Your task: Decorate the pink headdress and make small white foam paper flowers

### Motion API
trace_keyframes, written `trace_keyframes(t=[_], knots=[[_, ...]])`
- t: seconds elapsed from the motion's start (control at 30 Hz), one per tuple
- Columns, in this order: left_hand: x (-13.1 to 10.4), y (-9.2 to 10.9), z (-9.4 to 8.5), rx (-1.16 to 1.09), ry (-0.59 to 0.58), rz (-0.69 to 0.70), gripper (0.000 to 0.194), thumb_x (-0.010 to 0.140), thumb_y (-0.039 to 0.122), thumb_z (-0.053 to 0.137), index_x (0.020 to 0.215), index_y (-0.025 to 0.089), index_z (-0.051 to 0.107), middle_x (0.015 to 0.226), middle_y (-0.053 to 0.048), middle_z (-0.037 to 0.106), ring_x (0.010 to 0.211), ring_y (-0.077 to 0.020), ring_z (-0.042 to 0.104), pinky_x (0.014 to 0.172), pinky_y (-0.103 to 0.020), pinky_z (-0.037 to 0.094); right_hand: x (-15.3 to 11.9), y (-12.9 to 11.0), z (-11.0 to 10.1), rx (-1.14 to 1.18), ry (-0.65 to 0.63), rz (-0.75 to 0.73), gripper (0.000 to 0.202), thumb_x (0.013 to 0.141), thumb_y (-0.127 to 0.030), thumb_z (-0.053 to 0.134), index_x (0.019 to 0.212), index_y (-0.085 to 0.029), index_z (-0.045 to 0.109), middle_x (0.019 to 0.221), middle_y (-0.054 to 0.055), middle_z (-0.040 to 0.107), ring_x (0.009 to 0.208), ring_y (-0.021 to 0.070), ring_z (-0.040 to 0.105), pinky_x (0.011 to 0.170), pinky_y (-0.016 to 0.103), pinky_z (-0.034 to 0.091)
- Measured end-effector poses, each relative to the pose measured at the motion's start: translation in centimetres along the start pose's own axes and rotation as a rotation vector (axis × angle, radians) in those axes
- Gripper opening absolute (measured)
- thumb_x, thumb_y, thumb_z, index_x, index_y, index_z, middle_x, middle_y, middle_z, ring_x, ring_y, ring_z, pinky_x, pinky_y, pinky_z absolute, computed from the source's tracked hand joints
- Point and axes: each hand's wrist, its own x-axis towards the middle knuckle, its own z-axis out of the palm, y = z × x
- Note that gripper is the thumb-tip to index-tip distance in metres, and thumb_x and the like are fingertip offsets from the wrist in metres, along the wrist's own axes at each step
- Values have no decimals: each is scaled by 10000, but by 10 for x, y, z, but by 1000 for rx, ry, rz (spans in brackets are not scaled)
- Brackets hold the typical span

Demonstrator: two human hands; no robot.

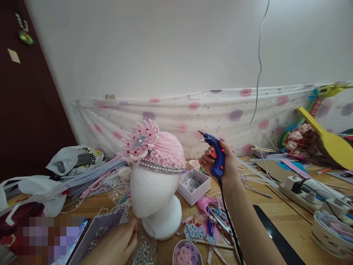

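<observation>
My right hand [217, 158] is wrapped round a blue glue gun [218, 156], its nozzle pointing up and left and a red light showing on its body. A white foam head [151, 191] stands upright on the table, wearing a pink cap [169, 145] with a pearl and silver band and a large pink flower [142, 141] with red and blue beads. Low in front of the foam head is my left hand [124, 235], fingers curled together beside a clear bag of silver beads [143, 254]; whatever they may hold is hidden.
A white box [194, 186] of small pieces sits behind the foam head. Scissors [222, 222] lie among pink tassels. A cup of pink and purple flowers [187, 254] is at the front. Power strips [300, 198] lie at the right, plastic bags [74, 162] at the left.
</observation>
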Motion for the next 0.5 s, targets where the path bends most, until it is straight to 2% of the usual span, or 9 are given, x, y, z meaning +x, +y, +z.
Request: trace_keyframes(t=[0.17,0.3,0.37,0.43,0.5], knots=[[1,10,-31,-20,26,-9,231,869,355,460,784,242,643,758,-34,679,738,-213,654,634,-296,482,-2,-3,4,30,18,-12,342,665,-456,733,635,-178,536,547,-24,559,402,56,393,463,217,437],[7,39,-56,-199,15,-56,302,900,330,382,665,250,553,547,25,580,509,-148,544,513,-238,409,-3,0,9,19,52,-19,332,706,-464,679,619,-183,527,529,-20,544,390,59,376,461,223,444],[12,53,-66,-261,12,-75,327,937,341,371,669,243,532,518,45,551,477,-129,520,496,-217,412,-2,7,10,12,77,-43,338,726,-472,644,606,-183,517,520,-17,534,380,59,368,431,211,415],[19,66,-72,-263,105,-25,275,942,343,429,742,241,588,606,38,609,549,-122,569,537,-205,455,0,15,11,16,92,-78,346,733,-481,628,600,-183,515,531,-13,539,375,56,364,408,201,393],[28,76,-76,-238,293,84,155,909,298,531,843,253,664,782,18,679,697,-123,628,620,-200,495,3,23,12,25,105,-112,347,734,-489,625,602,-183,525,534,-17,533,375,54,363,394,193,382]])
